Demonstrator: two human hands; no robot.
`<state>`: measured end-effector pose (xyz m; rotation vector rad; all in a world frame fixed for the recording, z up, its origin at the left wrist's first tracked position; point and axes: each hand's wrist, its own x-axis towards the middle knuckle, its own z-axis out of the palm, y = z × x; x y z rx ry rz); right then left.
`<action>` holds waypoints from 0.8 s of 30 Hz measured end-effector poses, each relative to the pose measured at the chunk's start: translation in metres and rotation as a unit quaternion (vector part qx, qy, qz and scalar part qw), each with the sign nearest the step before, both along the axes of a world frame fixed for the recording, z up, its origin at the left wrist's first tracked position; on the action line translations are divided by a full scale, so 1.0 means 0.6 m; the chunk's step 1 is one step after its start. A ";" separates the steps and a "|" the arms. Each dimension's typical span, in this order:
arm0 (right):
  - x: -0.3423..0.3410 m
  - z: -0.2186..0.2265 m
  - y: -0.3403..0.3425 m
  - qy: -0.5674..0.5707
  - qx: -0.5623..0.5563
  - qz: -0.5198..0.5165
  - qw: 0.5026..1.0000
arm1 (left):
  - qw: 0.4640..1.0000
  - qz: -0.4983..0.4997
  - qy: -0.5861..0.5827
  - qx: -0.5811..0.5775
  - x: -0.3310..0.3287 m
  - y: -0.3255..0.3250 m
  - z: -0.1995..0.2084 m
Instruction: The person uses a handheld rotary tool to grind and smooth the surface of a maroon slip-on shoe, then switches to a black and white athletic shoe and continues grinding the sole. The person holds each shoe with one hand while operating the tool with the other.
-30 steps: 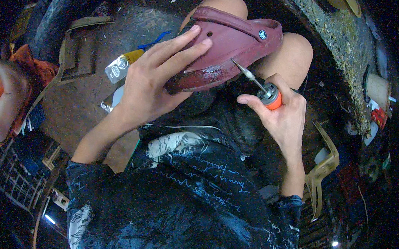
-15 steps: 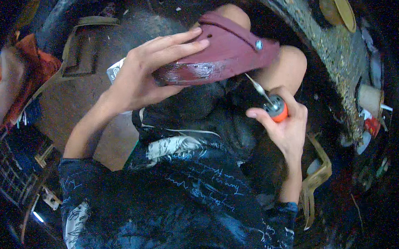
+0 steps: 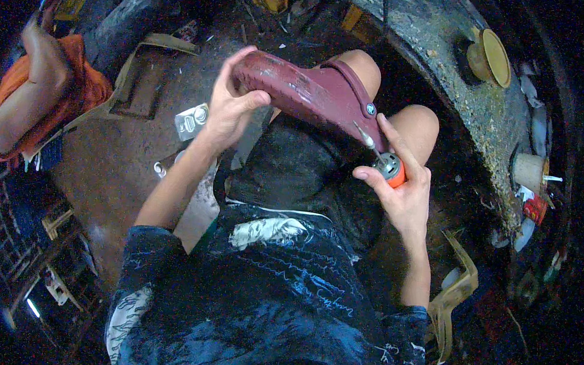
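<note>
Dim workshop-like space with a scuffed brown floor [image 3: 112, 182] and a rough stone-like ledge [image 3: 431, 52] at upper right. Above the seated person's lap is a maroon clog [image 3: 295, 86], now turned so its side wall and sole edge face the wearer, exposing that edge to work. The left hand [image 3: 233, 106] grips one end, thumb below; the right hand [image 3: 404, 189] clasps an orange-and-grey-handled pointed tool [image 3: 391, 170], its tip close to the clog, contact unclear.

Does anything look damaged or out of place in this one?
Yes: the maroon clog has pale, patchy marks along its side near the left hand, standing out against the plainer maroon elsewhere. Whether they are wear, residue or glare, I cannot tell.
</note>
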<state>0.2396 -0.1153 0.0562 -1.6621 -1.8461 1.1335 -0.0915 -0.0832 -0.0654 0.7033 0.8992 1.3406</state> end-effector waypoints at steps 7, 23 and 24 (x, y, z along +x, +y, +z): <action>0.030 0.083 0.064 -0.003 -0.040 0.013 0.999 | 0.983 -0.036 -0.178 -0.009 0.072 0.024 -0.045; -0.106 -0.016 -0.108 0.062 -0.092 -0.162 0.981 | 0.985 -0.059 -0.162 0.016 0.131 0.035 -0.039; -0.111 -0.024 -0.113 0.043 -0.094 -0.169 0.980 | 0.979 -0.057 -0.194 0.023 0.131 0.031 -0.044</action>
